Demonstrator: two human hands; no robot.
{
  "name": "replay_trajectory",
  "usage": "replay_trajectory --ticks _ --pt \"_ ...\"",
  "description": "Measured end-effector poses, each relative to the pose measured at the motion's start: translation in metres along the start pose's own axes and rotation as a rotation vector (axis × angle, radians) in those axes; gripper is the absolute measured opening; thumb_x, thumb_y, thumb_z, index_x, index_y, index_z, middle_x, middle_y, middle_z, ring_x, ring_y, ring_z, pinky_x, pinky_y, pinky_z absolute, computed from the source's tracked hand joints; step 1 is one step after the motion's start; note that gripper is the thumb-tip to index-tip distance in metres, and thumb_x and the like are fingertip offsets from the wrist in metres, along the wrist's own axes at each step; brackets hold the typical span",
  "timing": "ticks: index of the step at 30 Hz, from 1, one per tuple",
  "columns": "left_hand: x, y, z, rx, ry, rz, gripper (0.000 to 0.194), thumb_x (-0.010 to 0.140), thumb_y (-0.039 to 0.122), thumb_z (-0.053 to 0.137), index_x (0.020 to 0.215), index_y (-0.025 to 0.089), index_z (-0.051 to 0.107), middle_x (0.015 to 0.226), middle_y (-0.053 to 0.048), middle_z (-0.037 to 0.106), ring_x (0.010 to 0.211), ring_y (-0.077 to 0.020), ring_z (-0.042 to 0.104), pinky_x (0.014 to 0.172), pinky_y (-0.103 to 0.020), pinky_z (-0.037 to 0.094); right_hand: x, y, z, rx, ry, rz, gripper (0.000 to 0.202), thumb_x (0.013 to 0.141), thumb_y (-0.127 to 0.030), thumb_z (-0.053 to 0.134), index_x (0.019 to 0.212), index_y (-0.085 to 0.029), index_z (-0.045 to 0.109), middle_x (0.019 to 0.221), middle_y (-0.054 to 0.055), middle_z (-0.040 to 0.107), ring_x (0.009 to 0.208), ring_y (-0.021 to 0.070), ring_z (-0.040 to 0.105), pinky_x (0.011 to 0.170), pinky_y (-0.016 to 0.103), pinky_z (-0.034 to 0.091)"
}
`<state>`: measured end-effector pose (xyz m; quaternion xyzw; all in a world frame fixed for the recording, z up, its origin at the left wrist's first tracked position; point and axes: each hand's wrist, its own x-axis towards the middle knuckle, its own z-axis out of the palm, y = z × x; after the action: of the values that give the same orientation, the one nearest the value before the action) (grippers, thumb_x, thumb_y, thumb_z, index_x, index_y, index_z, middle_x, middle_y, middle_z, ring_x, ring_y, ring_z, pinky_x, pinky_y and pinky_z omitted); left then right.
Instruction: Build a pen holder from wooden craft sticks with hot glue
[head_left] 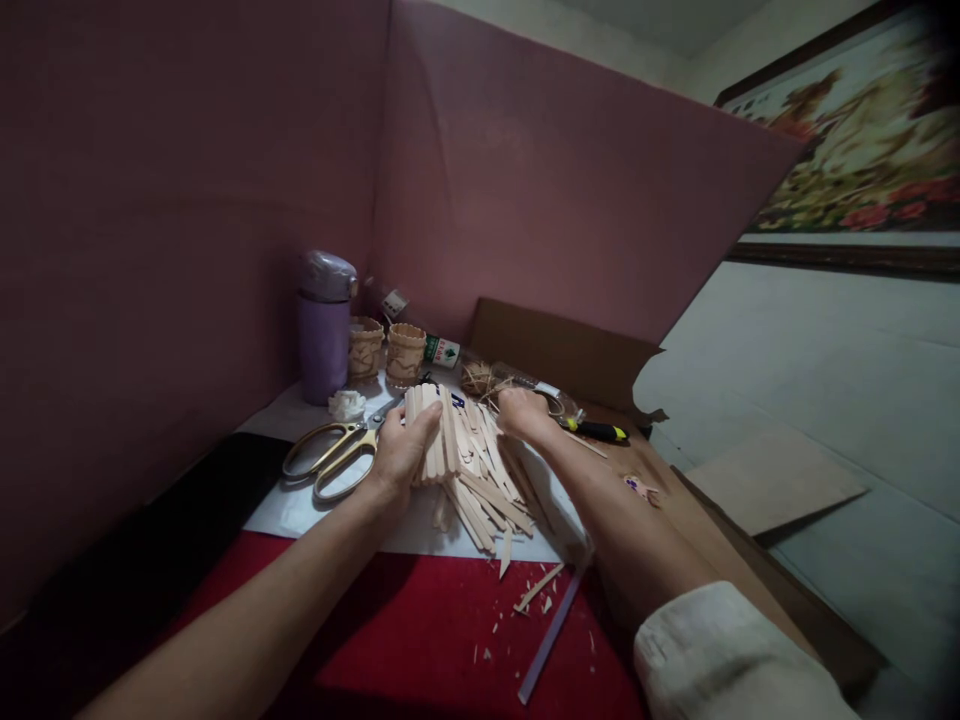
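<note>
My left hand [401,447] grips a curved piece made of wooden craft sticks [433,430] set side by side, with the thumb pressed on its face. Loose craft sticks [484,510] lie in a heap just below and to the right of it. Beyond that heap, my right hand [523,412] is closed, back of the hand up; whatever its fingers hold is hidden. A ball of twine [477,377] rests just behind the right hand. Large gold-handled scissors [346,455] lie left of my left hand.
A purple bottle [324,335] stands at the back left beside two carved-looking cups [406,353]. A yellow-black handled tool [596,430] lies on the right, near cardboard [555,345]. On the red cloth [337,610] are wood scraps and a translucent glue stick [553,635].
</note>
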<state>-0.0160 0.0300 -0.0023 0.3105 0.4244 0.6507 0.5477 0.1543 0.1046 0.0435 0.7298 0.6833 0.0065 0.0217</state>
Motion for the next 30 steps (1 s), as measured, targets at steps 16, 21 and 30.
replay_trajectory --ticks 16,21,30 --pt "-0.01 0.004 0.005 0.007 -0.136 -0.043 0.049 0.063 0.044 0.08 0.097 0.015 0.06 0.079 -0.005 0.067 0.063 -0.0165 0.062 0.055 -0.027 0.05 -0.109 0.038 0.003 1.319 -0.335 -0.203 0.021 0.07 -0.034 0.069 0.067 -0.015 0.06 0.066 0.002 0.065 0.05 0.0064 0.052 0.042 0.018 0.03" --pt "-0.016 0.008 0.005 -0.066 -0.317 -0.077 0.046 0.068 0.039 0.079 0.103 0.015 0.06 0.087 -0.008 0.069 0.069 -0.0192 0.065 0.061 -0.032 0.055 -0.112 0.016 0.006 1.503 -0.25 -0.25 0.026 0.067 -0.037 0.075 0.067 -0.016 0.06 0.061 -0.001 0.062 0.047 0.0056 0.049 0.039 0.017 0.028" --pt "-0.015 0.003 0.004 -0.033 -0.37 -0.023 0.053 0.068 0.041 0.079 0.11 0.018 0.059 0.092 -0.006 0.068 0.072 -0.0184 0.064 0.059 -0.03 0.054 -0.123 -0.009 0.013 1.524 -0.241 -0.227 0.016 0.067 -0.029 0.066 0.064 -0.017 0.056 0.057 -0.003 0.06 0.038 0.0047 0.043 0.031 0.016 0.025"
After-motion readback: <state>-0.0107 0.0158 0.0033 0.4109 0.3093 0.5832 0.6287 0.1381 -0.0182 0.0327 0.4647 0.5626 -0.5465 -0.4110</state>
